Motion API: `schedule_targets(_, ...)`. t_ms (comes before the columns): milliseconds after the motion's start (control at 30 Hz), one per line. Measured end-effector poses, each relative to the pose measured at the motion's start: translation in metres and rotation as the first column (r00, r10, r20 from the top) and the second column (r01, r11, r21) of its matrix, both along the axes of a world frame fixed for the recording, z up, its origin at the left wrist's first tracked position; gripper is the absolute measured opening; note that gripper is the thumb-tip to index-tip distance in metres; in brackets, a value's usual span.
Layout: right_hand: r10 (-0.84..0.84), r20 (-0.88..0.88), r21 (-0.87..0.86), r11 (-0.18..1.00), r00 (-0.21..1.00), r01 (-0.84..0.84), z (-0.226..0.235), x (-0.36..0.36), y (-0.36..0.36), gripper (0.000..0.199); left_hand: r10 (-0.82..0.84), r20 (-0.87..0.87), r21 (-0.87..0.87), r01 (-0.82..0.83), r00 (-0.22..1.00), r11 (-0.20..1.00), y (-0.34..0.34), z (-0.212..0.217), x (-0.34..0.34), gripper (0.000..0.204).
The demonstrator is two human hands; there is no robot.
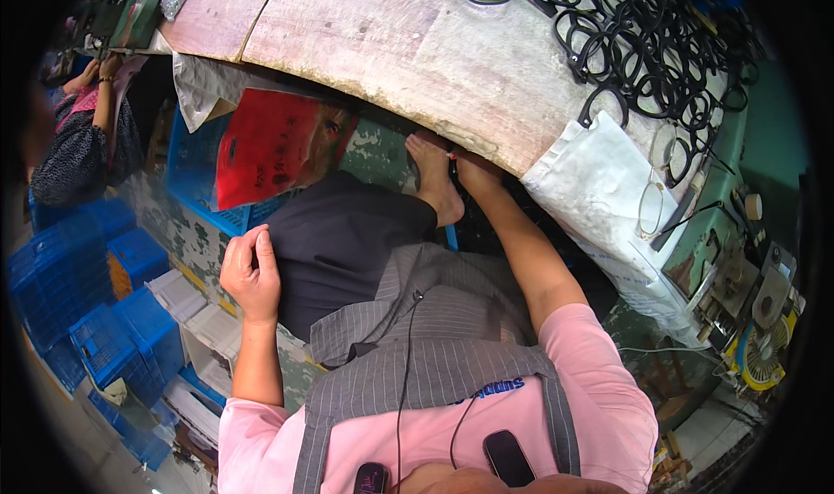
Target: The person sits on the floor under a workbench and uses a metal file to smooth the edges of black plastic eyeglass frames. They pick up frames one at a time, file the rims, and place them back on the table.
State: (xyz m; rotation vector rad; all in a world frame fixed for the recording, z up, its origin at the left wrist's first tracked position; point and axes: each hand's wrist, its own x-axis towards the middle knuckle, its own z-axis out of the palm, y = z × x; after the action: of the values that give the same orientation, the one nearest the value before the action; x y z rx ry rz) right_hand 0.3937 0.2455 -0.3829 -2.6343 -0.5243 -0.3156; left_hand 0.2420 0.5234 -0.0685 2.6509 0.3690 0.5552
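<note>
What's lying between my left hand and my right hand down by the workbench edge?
In the head view, your dark-trousered lap and bare foot lie between the loosely closed left hand and the right hand under the bench edge.

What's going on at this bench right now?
A person in a pink shirt and grey striped apron sits at a worn workbench. The left hand rests loosely curled on the knee, holding nothing. The right hand reaches under the bench edge beside a bare foot; its grip is hidden. Black spectacle frames lie piled on the bench.
</note>
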Motion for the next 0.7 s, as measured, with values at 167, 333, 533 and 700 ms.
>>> schedule_targets(167,-0.010,-0.002,0.048,0.999,1.000,0.010,-0.006,0.003,-0.001,0.038,0.003,-0.007,0.001,-0.003,1.000,1.000,0.001,0.000,-0.001,0.005)
schedule_targets(333,0.003,-0.169,0.020,1.000,0.986,0.001,-0.010,0.003,-0.005,0.040,0.008,-0.009,-0.005,-0.008,1.000,1.000,0.000,0.000,-0.001,0.005)
schedule_targets(533,0.021,-0.287,0.308,0.949,0.958,0.072,0.000,0.007,-0.002,0.042,0.003,-0.008,-0.013,-0.003,1.000,1.000,-0.003,0.002,-0.001,0.005)
schedule_targets(700,-0.012,-0.191,0.170,0.984,0.982,0.045,-0.001,0.015,-0.010,0.042,0.000,-0.016,-0.002,0.000,1.000,1.000,-0.003,0.002,0.000,0.004)
